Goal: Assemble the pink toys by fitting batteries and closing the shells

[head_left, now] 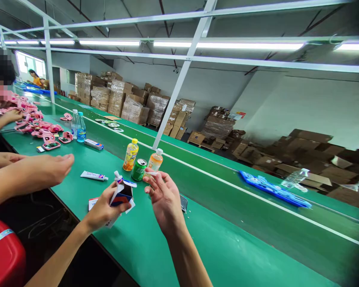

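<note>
My left hand (104, 211) is closed round an open small box (127, 195) with dark and white flaps, and a tube with a white cap (117, 176) sticks up at its opening. To the right, my right hand (164, 195) pinches a small thin white piece (152, 173) between thumb and fingers, palm turned up. Beyond my hands stand a green can (139, 170), a yellow-capped bottle (131, 154) and a white-capped orange bottle (155, 159). Another tube (94, 175) lies on the green table at the left. A flat box (92, 203) is partly hidden behind my left hand.
Another person's hands (44, 169) reach in at the left, near a toothpaste-like box (93, 144) and two bottles (81, 127). Pink parts (32, 119) are piled farther left. A blue tray (272, 189) lies across the belt; a dark flat object (184, 203) is beside my right wrist.
</note>
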Demonstrator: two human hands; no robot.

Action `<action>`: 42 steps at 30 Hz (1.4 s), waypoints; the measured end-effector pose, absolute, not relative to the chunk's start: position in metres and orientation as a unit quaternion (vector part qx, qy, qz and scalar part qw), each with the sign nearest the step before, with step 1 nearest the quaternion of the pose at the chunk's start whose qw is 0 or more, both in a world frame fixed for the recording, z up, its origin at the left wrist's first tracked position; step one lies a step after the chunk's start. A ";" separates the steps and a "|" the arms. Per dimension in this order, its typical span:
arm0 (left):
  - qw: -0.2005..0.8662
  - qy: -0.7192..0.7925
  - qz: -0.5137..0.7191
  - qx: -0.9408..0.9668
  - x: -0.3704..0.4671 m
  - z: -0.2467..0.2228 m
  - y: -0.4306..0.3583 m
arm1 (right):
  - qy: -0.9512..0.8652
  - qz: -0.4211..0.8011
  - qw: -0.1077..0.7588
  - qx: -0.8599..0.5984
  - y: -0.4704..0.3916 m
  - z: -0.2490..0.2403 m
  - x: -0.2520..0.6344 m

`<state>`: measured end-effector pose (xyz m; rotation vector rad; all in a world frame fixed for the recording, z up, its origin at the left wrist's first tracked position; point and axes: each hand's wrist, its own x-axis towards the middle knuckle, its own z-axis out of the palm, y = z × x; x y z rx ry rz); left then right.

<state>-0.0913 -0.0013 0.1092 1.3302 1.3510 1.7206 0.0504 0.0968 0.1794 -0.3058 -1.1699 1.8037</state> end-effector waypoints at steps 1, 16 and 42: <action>0.270 0.517 0.630 0.513 -0.093 0.109 -0.001 | -0.490 0.722 0.473 -0.121 0.101 0.181 0.049; 0.158 0.548 0.485 0.663 -0.054 0.089 0.001 | -0.795 0.475 0.304 -0.222 0.125 0.167 0.095; 0.021 0.592 0.232 0.771 -0.044 0.069 0.035 | -0.821 0.332 0.344 -0.313 0.110 0.117 0.176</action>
